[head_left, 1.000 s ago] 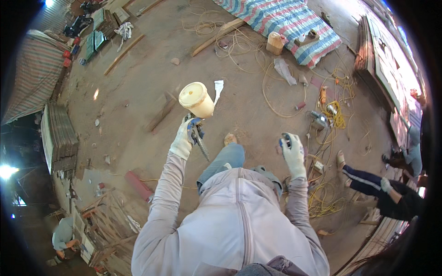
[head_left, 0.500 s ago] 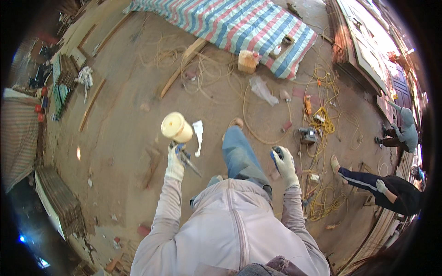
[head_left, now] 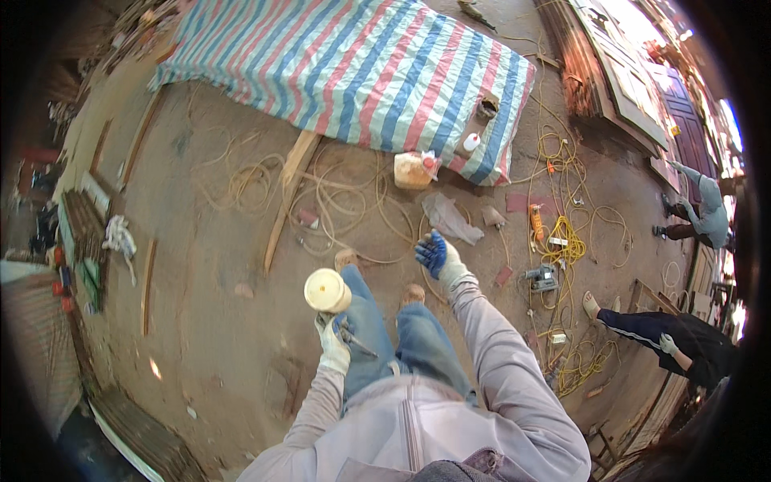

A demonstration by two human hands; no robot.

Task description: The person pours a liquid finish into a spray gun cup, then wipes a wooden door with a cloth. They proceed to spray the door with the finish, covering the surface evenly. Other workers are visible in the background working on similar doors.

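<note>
My left hand, in a pale work glove, is closed around the grip of a spray gun with a dark metal body. On top of the gun sits a cream-coloured round paint cup with a lid. It is held in front of my left leg. My right hand is stretched forward in a white glove with a blue palm. Its fingers are extended, and nothing shows in them. Beyond it, a crumpled clear plastic bag and a plastic jug with a reddish cap lie closest.
A striped tarp covers a long low pile ahead. Coiled hoses, a timber plank, yellow cords and a grey power tool lie on the floor. Two people are at the right, beside stacked boards.
I have stepped forward, so the tarp and jug appear closer. My right hand has swung forward and inward, its fingers opening out. The spray gun stays in my left hand.
</note>
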